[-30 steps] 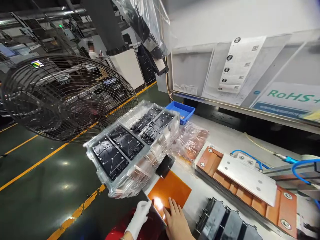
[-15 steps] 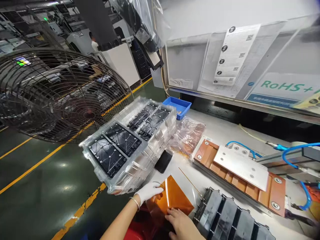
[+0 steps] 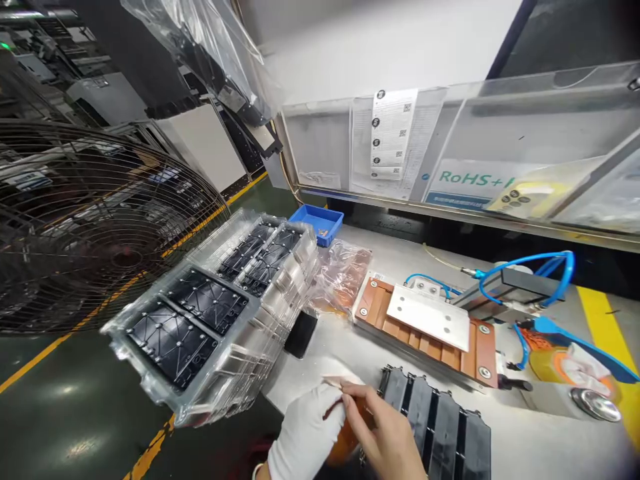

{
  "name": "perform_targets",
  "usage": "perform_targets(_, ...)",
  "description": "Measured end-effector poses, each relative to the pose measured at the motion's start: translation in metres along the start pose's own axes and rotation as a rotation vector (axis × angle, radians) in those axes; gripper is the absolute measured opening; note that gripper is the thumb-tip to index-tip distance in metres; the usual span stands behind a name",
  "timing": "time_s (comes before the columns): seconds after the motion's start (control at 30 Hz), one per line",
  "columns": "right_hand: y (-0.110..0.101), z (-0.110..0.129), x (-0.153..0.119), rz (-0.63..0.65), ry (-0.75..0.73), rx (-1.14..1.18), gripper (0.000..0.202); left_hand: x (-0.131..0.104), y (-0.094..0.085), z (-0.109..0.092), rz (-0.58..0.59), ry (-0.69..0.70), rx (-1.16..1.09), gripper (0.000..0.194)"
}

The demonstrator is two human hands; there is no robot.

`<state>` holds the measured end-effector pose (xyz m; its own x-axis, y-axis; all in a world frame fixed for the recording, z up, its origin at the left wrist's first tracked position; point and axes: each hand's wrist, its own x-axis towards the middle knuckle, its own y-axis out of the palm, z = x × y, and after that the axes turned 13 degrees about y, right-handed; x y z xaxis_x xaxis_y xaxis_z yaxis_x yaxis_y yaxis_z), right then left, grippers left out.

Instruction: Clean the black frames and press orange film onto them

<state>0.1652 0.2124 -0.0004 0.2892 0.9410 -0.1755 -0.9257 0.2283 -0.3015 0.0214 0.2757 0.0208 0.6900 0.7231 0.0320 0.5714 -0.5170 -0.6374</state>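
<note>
My left hand (image 3: 307, 430), in a white glove, is closed at the table's near edge. My bare right hand (image 3: 383, 430) meets it, fingertips pinched together against the glove. Between and below them shows part of an orange translucent film sheet (image 3: 343, 443), mostly hidden by the hands; both seem to grip its upper edge. A thin pale sliver shows just above the fingertips, too small to make out. Right of my right hand lies a row of black ribbed plastic parts (image 3: 437, 423).
Clear plastic trays (image 3: 240, 360) holding black panels are stacked on the left, beside a fan (image 3: 120, 253). A black phone (image 3: 301, 333), a plastic bag (image 3: 343, 270), and a blue bin (image 3: 320, 220) lie beyond. A clamping fixture (image 3: 425, 320) with blue hoses stands at right.
My hands have come together at the film's edge; before, they were apart on the flat sheet. The film now hangs mostly out of sight. The view has turned right.
</note>
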Motion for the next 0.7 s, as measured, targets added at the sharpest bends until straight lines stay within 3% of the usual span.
perform_targets(0.1, -0.004, -0.001, -0.005, 0.013, 0.125, 0.159, 0.024, 0.001, 0.005, -0.007, -0.022, 0.003, 0.072, 0.023)
perform_targets(0.3, -0.025, -0.002, -0.006, 0.142, 0.371, 0.515, 0.032, 0.004, 0.005, -0.019, 0.030, -0.102, -0.135, 0.023)
perform_targets(0.47, -0.041, 0.006, -0.007, 0.250, 0.496, 0.626, 0.034, 0.004, 0.005, -0.026, 0.085, -0.129, -0.186, 0.021)
perform_targets(0.53, -0.041, 0.006, -0.007, 0.198, 0.527, 0.659, 0.037, 0.004, 0.005, -0.029, 0.108, -0.156, -0.112, 0.020)
perform_targets(0.7, -0.045, -0.001, -0.003, -0.163, 0.616, 0.951, 0.040, 0.004, -0.003, -0.030, 0.084, -0.241, -0.137, 0.030)
